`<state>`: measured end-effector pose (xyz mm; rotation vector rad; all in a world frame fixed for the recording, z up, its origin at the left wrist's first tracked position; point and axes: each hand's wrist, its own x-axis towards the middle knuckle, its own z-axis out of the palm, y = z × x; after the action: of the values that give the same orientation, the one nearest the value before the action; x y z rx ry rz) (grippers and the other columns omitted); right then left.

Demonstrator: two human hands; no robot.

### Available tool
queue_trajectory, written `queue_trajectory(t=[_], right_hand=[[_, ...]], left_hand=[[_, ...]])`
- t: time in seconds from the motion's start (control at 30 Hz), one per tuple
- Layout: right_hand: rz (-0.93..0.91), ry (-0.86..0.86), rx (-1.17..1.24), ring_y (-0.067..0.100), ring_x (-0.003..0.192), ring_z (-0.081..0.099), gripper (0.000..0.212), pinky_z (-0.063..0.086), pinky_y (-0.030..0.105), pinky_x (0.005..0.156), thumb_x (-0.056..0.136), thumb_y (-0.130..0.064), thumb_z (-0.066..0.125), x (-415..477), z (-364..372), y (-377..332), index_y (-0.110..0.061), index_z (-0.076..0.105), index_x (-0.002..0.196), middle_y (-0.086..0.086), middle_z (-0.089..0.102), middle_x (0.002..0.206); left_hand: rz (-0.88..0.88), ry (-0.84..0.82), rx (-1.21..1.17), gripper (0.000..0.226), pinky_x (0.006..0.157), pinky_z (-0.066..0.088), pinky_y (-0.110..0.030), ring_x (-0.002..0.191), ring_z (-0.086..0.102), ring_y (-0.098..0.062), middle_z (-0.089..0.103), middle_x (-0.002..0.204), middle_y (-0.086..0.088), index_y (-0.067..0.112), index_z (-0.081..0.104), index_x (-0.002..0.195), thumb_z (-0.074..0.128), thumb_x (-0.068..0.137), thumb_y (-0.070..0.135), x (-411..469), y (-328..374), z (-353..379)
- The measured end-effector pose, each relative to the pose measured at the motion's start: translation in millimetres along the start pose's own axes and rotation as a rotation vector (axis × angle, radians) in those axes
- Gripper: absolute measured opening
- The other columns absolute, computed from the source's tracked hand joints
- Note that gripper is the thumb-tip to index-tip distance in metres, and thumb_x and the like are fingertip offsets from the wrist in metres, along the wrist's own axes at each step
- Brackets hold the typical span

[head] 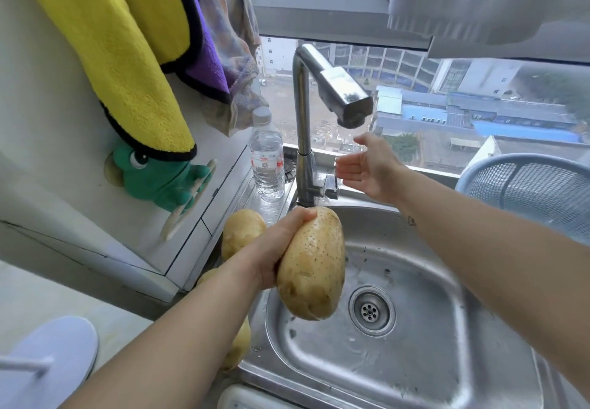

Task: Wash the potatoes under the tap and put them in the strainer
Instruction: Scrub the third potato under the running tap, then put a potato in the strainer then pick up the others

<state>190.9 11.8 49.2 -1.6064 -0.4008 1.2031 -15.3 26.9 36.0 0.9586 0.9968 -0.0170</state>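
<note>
The left hand (pixel 281 242) grips a potato (pixel 311 265) over the sink (pixel 415 328) — below the tap (pixel 322 89). The right hand (pixel 370 165), open, is beside the tap lever (pixel 330 185) — strainer (pixel 536 191) at far right.

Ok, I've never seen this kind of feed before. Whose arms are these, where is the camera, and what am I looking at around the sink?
There is no machine here: one wide-angle camera sits on a person's head, looking down at their bare arms. The left hand grips a large tan speckled potato over the round stainless steel sink. The right hand is open, reaching toward the lever of the angular chrome tap; no water stream is visible. More potatoes wait on the sink's left rim, beside a clear plastic water bottle. The blue-grey mesh strainer stands at the right. Yellow and purple towels hang on the left.
</note>
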Motion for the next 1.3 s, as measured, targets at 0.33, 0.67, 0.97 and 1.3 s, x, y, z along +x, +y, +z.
queue_trajectory(t=[0.33,0.67,0.97,1.3], right_hand=[[0.117,0.005,-0.094,0.029,0.131,0.042,0.058,0.031,0.052,0.11,0.096,-0.046,0.038,-31,-23,23,-0.008,0.041,0.14,0.012,0.043,0.145],[0.458,-0.266,0.019,0.03,0.093,0.066,0.076,0.053,0.054,0.086,0.068,-0.066,0.064,-125,-19,100,-0.018,0.057,0.126,0.014,0.068,0.108],[0.446,0.018,-0.007,0.03,0.1,0.068,0.062,0.056,0.046,0.085,0.07,-0.046,0.075,-147,-32,138,-0.02,0.054,0.123,0.014,0.068,0.114],[0.285,0.113,-0.112,0.024,0.096,0.067,0.047,0.057,0.046,0.08,0.077,-0.037,0.072,-161,-38,146,-0.033,0.055,0.121,0.004,0.066,0.113]], left_hand=[[-0.011,0.018,-0.02,0.05,0.057,0.058,-0.03,0.072,0.069,-0.027,0.071,0.082,-0.014,0.009,0.061,0.114,0.059,0.083,0.049,3,0,12],[-0.07,0.042,0.01,0.076,0.07,0.057,-0.049,0.097,0.067,-0.036,0.065,0.117,-0.016,0.021,0.055,0.127,0.066,0.062,0.057,23,-31,58],[-0.277,0.028,0.261,0.077,0.107,-0.003,-0.071,0.144,0.005,-0.047,0.005,0.161,-0.015,0.024,0.022,0.151,0.053,0.087,0.053,17,-46,63],[-0.2,0.056,0.254,0.074,0.106,-0.011,-0.068,0.145,-0.007,-0.045,0.0,0.162,-0.01,0.026,0.021,0.152,0.052,0.089,0.05,27,-50,62]])
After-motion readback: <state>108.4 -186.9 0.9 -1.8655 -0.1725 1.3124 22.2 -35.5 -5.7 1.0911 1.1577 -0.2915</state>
